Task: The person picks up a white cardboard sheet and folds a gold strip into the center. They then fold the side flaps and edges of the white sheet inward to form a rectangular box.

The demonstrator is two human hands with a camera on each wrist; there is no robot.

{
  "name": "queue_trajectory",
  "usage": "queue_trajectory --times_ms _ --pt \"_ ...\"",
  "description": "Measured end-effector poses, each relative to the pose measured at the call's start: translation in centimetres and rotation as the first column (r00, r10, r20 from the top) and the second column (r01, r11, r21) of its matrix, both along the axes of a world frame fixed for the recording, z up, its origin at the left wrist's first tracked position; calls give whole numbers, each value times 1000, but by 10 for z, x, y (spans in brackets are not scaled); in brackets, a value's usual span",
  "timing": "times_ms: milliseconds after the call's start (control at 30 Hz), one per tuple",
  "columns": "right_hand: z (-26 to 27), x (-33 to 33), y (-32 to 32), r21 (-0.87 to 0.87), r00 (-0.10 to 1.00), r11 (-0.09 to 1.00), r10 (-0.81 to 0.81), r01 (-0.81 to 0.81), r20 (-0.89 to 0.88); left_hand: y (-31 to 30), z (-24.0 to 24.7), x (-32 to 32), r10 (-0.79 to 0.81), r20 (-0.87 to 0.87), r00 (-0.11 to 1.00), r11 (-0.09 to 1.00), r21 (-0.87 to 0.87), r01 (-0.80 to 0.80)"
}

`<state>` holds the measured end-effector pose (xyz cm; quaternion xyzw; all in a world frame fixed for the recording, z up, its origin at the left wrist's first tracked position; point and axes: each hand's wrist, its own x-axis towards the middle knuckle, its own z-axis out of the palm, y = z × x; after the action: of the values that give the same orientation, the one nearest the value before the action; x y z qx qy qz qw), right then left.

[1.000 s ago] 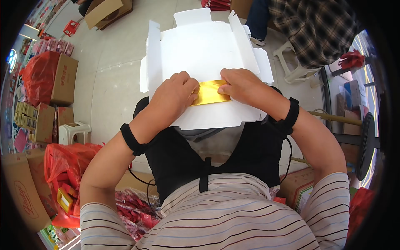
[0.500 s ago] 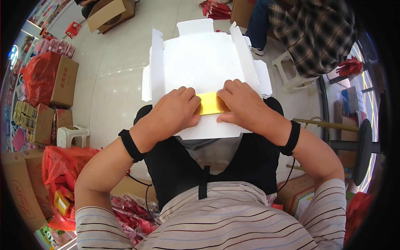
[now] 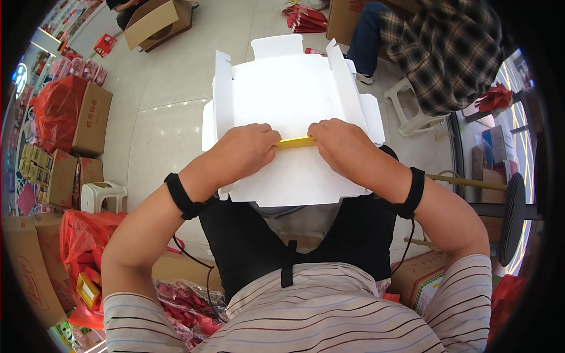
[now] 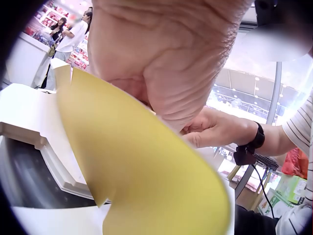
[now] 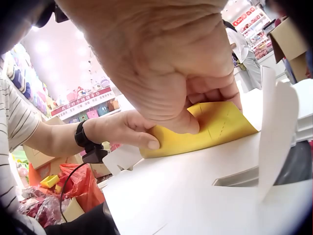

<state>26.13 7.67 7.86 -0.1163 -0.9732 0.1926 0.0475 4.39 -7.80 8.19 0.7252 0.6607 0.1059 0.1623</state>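
A yellow card piece shows as a narrow strip between the two hands, above an unfolded white box over the lap. The left hand pinches its left end and the right hand its right end. In the right wrist view the card stands tilted on the white board, creased, with the right thumb against its near face. Its broad face fills much of the left wrist view, hiding the left fingertips.
White stools stand at left and right, the right one beside a person in a plaid shirt. An open carton lies on the floor at the back. A red bag with yellow frames is at lower left.
The yellow card has turned from showing its broad face to a thin strip in the head view. Both hands and the white box appear lower in the view than a second ago.
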Motion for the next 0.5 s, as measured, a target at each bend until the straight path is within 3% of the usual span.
queue_trajectory --times_ms 100,200,300,500 --pt "-6 -6 5 11 996 1000 -17 18 -84 13 15 2 168 78 983 962 -231 -146" --pt "-7 -17 12 -36 995 996 -83 85 52 20 11 -1 253 80 964 925 -311 -217" --pt "-1 -17 13 -43 997 997 -61 64 53 21 5 -3 260 118 958 945 -234 -228" --pt "-14 -13 14 367 1000 930 7 -4 -9 16 4 7 360 57 931 928 -121 -351"
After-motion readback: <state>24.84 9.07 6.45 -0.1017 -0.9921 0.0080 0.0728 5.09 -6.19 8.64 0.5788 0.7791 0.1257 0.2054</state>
